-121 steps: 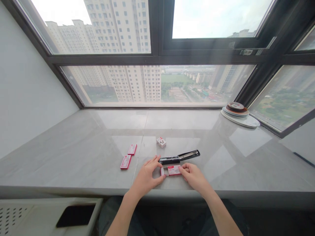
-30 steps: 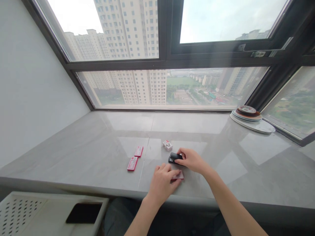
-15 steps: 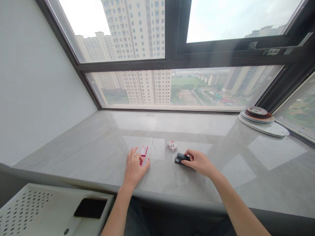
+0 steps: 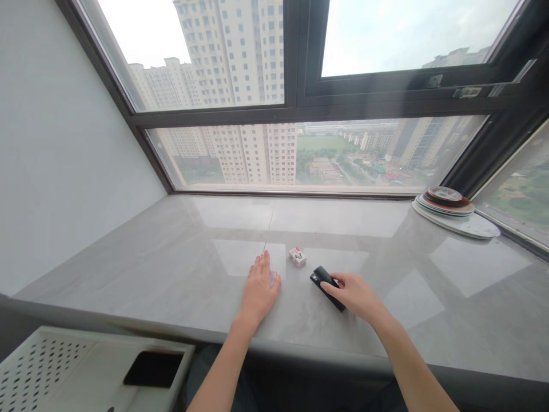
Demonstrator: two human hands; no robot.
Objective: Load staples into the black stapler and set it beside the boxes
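Note:
My right hand [image 4: 355, 293] has its thumb and fingers around a black stapler [image 4: 326, 286], which lies at a slant on the stone sill. To the left, my left hand [image 4: 259, 289] is laid flat with its fingers stretched forward. Beside its thumb shows the edge of a small clear and pinkish box [image 4: 273, 278]; the rest of it is hidden under the hand. Between the two hands and a little farther back sits a small white and red box [image 4: 297, 256] with a picture on top, touched by neither hand.
A stack of plates [image 4: 448, 209] stands at the right back corner, against the dark window frame [image 4: 295, 111]. At lower left, below the sill's front edge, is a white perforated tray or stand [image 4: 98, 366] with a black phone-like slab [image 4: 153, 368] on it.
My left hand has moved right and flattened, and the red and white boxes it touched are now mostly hidden beneath it. The stapler has turned, its back end swinging toward me, in my right hand.

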